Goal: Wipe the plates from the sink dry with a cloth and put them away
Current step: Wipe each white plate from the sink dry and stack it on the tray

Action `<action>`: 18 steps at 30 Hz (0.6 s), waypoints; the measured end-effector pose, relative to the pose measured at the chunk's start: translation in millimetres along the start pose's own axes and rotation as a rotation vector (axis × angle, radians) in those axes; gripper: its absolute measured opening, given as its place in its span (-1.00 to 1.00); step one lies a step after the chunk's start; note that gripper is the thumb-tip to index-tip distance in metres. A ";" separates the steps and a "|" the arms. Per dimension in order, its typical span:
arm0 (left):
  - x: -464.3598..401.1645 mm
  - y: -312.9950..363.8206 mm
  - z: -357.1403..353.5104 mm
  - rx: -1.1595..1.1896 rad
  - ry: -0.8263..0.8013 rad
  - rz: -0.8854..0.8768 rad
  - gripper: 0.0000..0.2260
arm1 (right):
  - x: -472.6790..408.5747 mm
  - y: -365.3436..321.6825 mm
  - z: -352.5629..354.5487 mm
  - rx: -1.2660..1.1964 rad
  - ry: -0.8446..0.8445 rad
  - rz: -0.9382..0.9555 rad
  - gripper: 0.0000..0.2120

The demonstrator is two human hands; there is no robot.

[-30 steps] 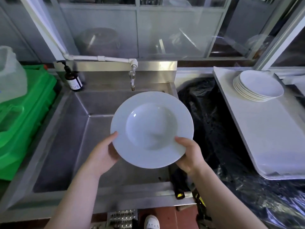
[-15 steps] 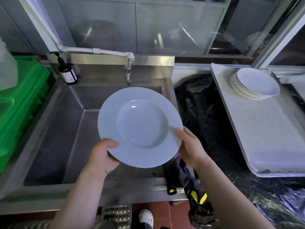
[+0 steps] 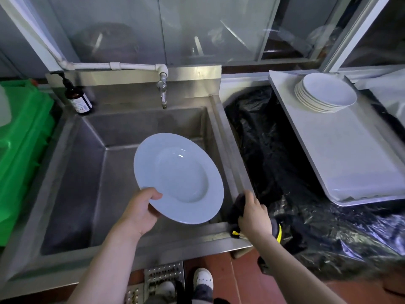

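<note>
Plate [image 3: 178, 177], white and deep-welled, is held tilted above the steel sink [image 3: 72, 194] by the left hand [image 3: 140, 212] alone, whose thumb is curled over the near rim with the fingers hidden beneath. A dark cloth [image 3: 237, 207] with yellow markings, draped over the sink's front right corner, is grasped by the curled fingers of the right hand [image 3: 254, 216]. A stack of white plates [image 3: 324, 95] is seen at the far end of a pale tray [image 3: 350, 161] on the worktop to the right, well apart from the held plate. Black plastic sheeting [image 3: 263, 139] is spread between sink and tray. A brown pump bottle [image 3: 77, 99] stands at the sink's back left corner, near the tap [image 3: 162, 93]. Green crates [image 3: 24, 150] are seen at the left.
</note>
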State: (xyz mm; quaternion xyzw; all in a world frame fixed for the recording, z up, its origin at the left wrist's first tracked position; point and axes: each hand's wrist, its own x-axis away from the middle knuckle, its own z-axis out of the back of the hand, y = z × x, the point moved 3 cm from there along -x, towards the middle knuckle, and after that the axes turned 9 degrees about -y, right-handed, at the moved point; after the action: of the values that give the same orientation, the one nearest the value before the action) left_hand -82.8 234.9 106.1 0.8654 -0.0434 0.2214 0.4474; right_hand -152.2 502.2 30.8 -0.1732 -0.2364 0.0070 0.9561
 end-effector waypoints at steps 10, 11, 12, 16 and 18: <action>12.0 5.5 7.6 -0.083 -0.013 0.071 -0.75 | 61.5 -102.3 41.7 -0.110 0.242 0.657 -0.68; 14.6 6.7 6.3 -0.087 -0.028 0.079 -0.69 | 62.6 -111.2 35.3 -0.041 0.226 0.686 -0.71; 17.1 7.8 6.1 -0.093 -0.044 0.088 -0.63 | 61.1 -117.2 30.1 0.007 0.227 0.690 -0.72; 25.8 12.5 11.0 -0.164 -0.121 0.093 -0.62 | 42.7 -119.1 37.2 0.056 0.330 0.551 -0.77; 29.2 14.0 9.6 -0.159 -0.157 0.099 -0.66 | 37.7 -119.0 46.7 0.055 0.378 0.510 -0.79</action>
State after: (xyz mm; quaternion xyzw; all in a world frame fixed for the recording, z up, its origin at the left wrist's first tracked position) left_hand -57.1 222.6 124.1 0.8386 -0.1382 0.1707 0.4985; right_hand -148.0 409.2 126.2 -0.1990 -0.0031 0.2205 0.9549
